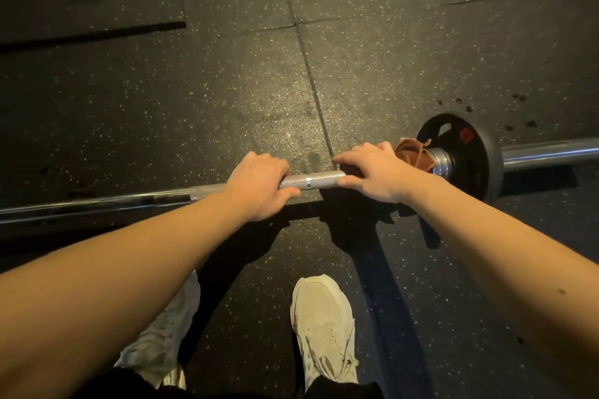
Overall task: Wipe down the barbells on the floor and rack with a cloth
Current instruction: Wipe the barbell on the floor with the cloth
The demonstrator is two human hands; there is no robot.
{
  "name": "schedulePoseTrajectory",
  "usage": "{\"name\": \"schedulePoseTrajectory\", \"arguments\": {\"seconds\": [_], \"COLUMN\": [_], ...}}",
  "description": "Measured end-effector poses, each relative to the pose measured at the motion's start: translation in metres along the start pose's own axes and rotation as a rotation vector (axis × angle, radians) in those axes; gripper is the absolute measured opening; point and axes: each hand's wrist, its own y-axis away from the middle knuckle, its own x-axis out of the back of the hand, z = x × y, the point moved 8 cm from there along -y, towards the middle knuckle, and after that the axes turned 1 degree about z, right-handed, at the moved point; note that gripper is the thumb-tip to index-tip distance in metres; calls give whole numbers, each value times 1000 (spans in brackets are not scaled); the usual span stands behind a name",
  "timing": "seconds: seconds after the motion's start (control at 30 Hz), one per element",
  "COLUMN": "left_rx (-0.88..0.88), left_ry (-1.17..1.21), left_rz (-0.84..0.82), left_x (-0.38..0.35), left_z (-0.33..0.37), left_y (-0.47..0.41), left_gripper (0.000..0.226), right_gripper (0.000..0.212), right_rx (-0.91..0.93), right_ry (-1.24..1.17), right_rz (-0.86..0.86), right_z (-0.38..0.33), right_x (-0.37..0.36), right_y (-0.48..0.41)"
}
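Observation:
A steel barbell (311,180) lies across the rubber floor from left to right. Its knurled shaft shows between my hands. My left hand (259,186) grips the shaft from above, fingers curled round it. My right hand (372,172) grips a brown cloth (413,154) wrapped round the shaft, just left of the collar. Part of the cloth sticks out toward a black weight plate (460,152) on the right sleeve. The cloth under my palm is hidden.
The floor is dark speckled rubber tiles (227,91) with seams. My two pale sneakers (324,330) stand just behind the bar. A black mat edge (94,34) lies at the far left. The chrome sleeve (551,152) runs off the right edge.

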Motion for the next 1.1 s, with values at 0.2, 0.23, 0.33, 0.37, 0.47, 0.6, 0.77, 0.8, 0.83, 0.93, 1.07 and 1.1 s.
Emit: {"name": "schedulePoseTrajectory", "arguments": {"seconds": [0.2,0.23,0.33,0.37,0.47,0.6,0.77,0.8,0.83,0.93,1.07,1.1], "left_rx": [82,66,51,67,117,125,147,147,146,145,139,135], "left_ry": [123,145,151,171,282,318,327,324,324,322,324,319], "left_rz": [177,196,209,211,231,233,223,220,219,229,241,243], "left_x": [-2,-1,-2,-4,-8,-8,-7,-7,-7,-6,-9,-9], "left_z": [21,28,46,46,41,38,37,37,38,39,37,38], "left_y": [1,-2,-11,-13,-14,-15,-14,-14,-13,-14,-14,-14], "left_gripper": [48,48,42,40,34,33,35,35,35,35,34,34], "right_gripper": [45,38,26,23,13,13,22,25,26,39,53,53], "right_rx": [-368,-423,-499,-497,-524,-578,-660,-659,-643,-642,-614,-608], "right_ry": [-527,-585,-750,-804,-903,-855,-683,-625,-547,-478,-565,-574], "right_rz": [567,677,923,994,1139,1041,1063,1097,1121,1096,1019,1023], "right_z": [41,44,36,29,15,19,39,42,42,42,30,31], "right_x": [32,33,34,34,32,10,-9,-9,-8,-20,-47,-52], "right_y": [83,99,128,131,131,113,124,125,123,103,94,98]}}
